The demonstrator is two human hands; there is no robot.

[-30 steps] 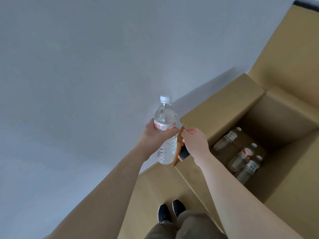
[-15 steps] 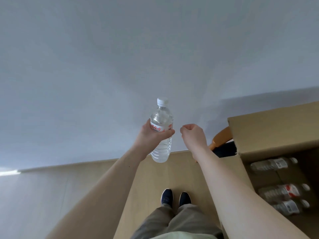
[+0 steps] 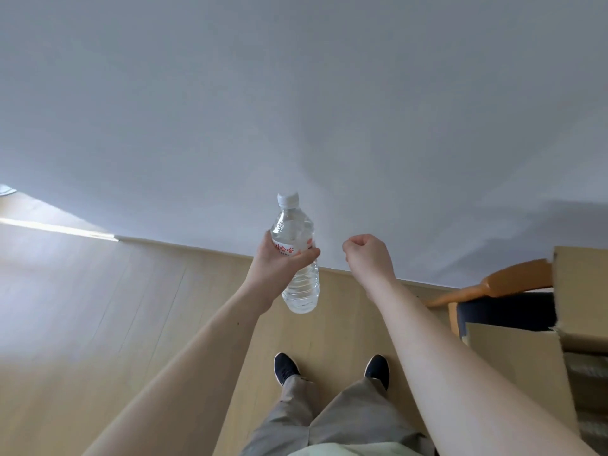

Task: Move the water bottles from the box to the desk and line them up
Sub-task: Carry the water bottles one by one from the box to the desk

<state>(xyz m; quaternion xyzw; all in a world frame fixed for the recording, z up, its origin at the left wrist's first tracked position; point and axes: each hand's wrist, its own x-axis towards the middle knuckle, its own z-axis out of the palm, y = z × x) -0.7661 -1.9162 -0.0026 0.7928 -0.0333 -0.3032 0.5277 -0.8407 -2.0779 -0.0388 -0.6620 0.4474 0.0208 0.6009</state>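
My left hand (image 3: 279, 264) grips a clear water bottle (image 3: 297, 258) with a white cap and a red-lettered label, held upright in front of the wall. My right hand (image 3: 367, 255) hangs a short way to the bottle's right with its fingers curled and nothing in them. The cardboard box (image 3: 513, 363) shows only at the right edge, and the bottles inside it are mostly out of view. No desk is in view.
A plain white wall (image 3: 296, 93) fills the upper half, meeting a light wooden floor (image 3: 98, 307). A chair with an orange wooden arm (image 3: 490, 286) and dark seat stands beside the box at the right. My feet in dark shoes are below.
The view has swung left, away from the box, which slid to the right edge. My right hand let go of the box flap and hangs free. The bottle stays in my left hand.
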